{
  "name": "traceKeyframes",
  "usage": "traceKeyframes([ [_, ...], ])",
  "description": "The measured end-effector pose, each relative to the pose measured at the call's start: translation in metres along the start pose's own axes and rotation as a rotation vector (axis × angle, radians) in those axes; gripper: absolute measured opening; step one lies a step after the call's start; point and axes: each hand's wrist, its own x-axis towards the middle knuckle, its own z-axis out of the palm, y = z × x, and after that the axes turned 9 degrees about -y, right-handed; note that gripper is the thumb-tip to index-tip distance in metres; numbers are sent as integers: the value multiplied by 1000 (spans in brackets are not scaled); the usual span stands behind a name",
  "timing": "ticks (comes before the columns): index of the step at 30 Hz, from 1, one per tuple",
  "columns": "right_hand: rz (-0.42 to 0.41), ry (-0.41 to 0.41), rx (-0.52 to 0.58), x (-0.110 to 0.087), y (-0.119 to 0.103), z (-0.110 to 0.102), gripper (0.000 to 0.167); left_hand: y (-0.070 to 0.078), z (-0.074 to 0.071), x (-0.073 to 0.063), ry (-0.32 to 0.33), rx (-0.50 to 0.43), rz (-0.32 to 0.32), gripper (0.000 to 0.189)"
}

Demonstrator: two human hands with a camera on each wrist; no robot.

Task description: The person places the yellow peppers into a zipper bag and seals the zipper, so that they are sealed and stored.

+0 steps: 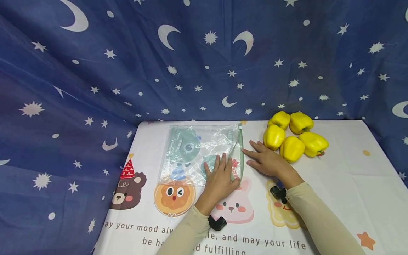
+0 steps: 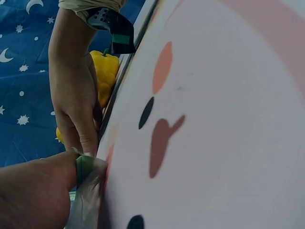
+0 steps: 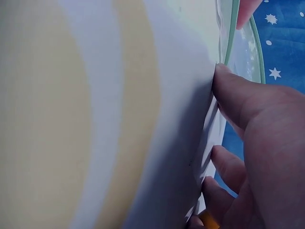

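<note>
A clear zip bag (image 1: 204, 141) with a green zip edge (image 1: 241, 156) lies flat on the printed tablecloth, its zip side to the right. My left hand (image 1: 220, 179) rests on the bag's lower right part with the fingers spread. Its thumb (image 2: 57, 174) touches the green edge near the lower corner. On the other side of the zip, my right hand (image 1: 267, 161) lies on the cloth with fingers extended, a fingertip right at the green edge. Several yellow bell peppers (image 1: 292, 148) sit together just behind and right of my right hand.
The white tablecloth (image 1: 360, 198) carries cartoon prints and lettering. Blue star-and-moon curtains (image 1: 197, 63) hang behind the table and along its left side. A black wrist strap (image 1: 217, 223) sits on the left wrist, another (image 1: 278, 194) on the right.
</note>
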Motion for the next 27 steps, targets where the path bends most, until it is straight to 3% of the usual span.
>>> traceKeyframes([
  [6,4,2,8,0,1,1,57,-1,-1,-3,-12,-21,5,85],
  [15,6,-4,20,-1,-2,-1,57,-9,4,-3,16,-144,27,89],
  [27,6,-10,33,-2,-3,-3,56,-14,8,6,164,-282,110,93],
])
